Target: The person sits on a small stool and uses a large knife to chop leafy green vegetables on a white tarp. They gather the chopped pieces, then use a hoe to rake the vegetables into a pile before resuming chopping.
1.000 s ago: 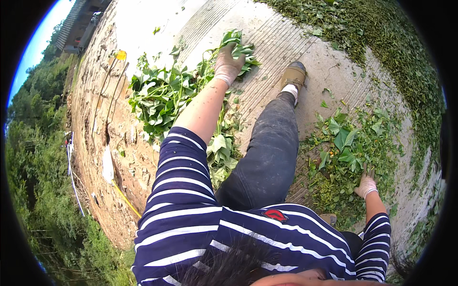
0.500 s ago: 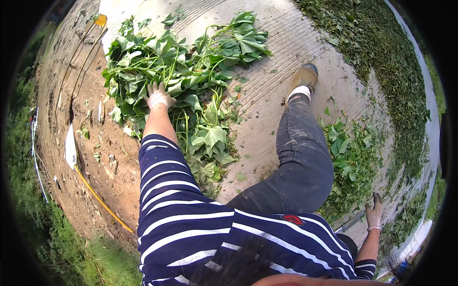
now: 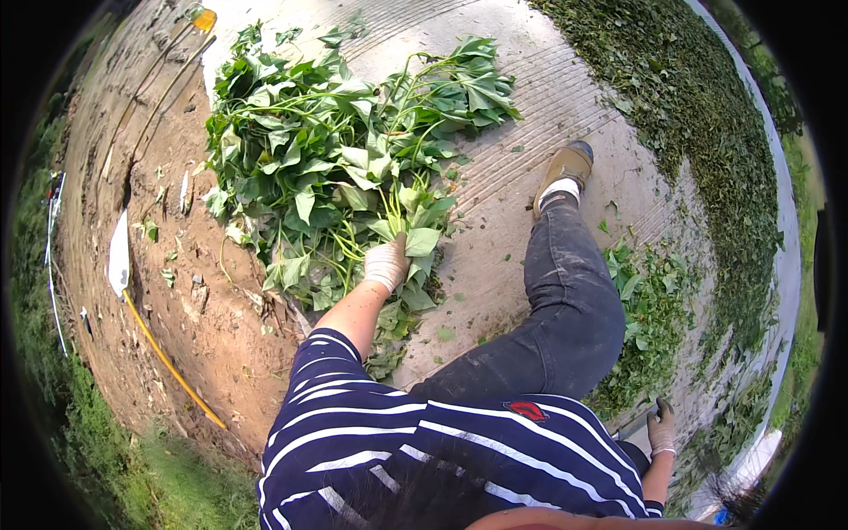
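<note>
The pile of leafy stems (image 3: 344, 168) lies at twelve o'clock of the person, on the concrete slab (image 3: 548, 97). The left hand (image 3: 387, 263) rests at the pile's near edge. A shovel (image 3: 141, 291) lies on the dirt at nine o'clock. The right hand (image 3: 661, 428) sits at four o'clock, beside scattered leaves (image 3: 645, 309).

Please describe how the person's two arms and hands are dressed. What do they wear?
Both hands wear light, pale work gloves: the left hand and the right hand, whose glove looks a little soiled. The sleeves belong to a dark navy top with thin white stripes; they end above the elbow, so the forearms are bare. No watch or jewellery is visible.
</note>
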`<state>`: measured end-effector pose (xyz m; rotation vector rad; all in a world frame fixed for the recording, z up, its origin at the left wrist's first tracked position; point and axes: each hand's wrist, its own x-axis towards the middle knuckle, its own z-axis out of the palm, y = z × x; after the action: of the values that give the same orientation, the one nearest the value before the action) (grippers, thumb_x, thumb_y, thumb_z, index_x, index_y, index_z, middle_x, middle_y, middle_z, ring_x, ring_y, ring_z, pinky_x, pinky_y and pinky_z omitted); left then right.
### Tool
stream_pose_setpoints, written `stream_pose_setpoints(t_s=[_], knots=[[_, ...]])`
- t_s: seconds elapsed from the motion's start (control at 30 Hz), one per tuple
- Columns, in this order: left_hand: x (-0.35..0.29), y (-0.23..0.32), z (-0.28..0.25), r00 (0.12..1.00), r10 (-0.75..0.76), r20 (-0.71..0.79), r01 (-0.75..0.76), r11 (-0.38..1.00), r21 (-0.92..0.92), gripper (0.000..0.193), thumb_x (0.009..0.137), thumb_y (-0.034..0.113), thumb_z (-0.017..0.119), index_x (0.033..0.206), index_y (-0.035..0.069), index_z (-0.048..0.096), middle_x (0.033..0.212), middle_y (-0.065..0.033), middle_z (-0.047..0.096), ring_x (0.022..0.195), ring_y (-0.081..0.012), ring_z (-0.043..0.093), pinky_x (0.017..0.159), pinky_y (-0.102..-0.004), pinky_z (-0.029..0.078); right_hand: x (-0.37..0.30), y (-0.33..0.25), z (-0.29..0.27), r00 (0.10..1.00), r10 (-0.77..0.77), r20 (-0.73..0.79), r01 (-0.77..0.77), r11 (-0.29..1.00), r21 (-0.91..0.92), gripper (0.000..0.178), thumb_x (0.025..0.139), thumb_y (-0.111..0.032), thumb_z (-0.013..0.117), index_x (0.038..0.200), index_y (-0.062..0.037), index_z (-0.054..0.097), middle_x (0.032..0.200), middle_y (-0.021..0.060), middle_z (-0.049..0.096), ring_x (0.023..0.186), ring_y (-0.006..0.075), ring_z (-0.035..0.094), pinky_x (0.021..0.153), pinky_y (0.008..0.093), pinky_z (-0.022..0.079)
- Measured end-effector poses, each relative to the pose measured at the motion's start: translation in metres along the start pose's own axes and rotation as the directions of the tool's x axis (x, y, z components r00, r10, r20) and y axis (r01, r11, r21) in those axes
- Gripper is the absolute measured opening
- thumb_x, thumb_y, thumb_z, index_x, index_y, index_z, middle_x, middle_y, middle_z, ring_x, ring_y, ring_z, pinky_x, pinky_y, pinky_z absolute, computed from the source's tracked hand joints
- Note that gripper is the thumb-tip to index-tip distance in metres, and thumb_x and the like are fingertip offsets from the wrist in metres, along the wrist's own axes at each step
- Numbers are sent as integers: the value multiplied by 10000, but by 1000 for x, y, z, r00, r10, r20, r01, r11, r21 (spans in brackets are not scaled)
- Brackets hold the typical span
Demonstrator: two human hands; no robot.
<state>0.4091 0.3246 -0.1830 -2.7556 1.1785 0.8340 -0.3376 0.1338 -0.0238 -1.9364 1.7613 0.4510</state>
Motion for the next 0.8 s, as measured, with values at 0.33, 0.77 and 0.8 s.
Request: stream_pose_setpoints(t_s=[0.33, 0.77, 0.8], knots=[[-133, 74, 28, 795, 578, 185, -479, 785, -392, 524, 792, 333, 701, 1236, 74, 600, 1073, -218, 651, 1042, -404, 617, 935, -471, 481, 25, -11, 11, 994, -105, -27, 106, 994, 39, 493, 859, -133, 678, 1333, -68, 563, 1350, 178, 536, 1076, 313, 628, 932, 393, 523], [107, -167, -207, 288, -939, 188, 488, -25, -872, 1221, 729, 602, 753, 1567, 65, 44, 1580, -187, 122, 1438, -328, 215, 1137, -506, 288, -11, -30, -1, 1000, 13, 6, -12, 1000, -11, 474, 853, -156, 664, 1310, -53, 592, 1276, 201, 600, 1080, 347, 631, 945, 402, 511], [112, -171, -190, 377, -911, 165, 538, 71, -840, 1147, 746, 544, 736, 1551, 49, 87, 1528, -202, 192, 1382, -341, 274, 1101, -494, 321, -14, -29, -1, 998, 55, 23, -55, 998, -23, 480, 851, -157, 664, 1314, -53, 590, 1279, 202, 600, 1081, 345, 632, 947, 401, 511]])
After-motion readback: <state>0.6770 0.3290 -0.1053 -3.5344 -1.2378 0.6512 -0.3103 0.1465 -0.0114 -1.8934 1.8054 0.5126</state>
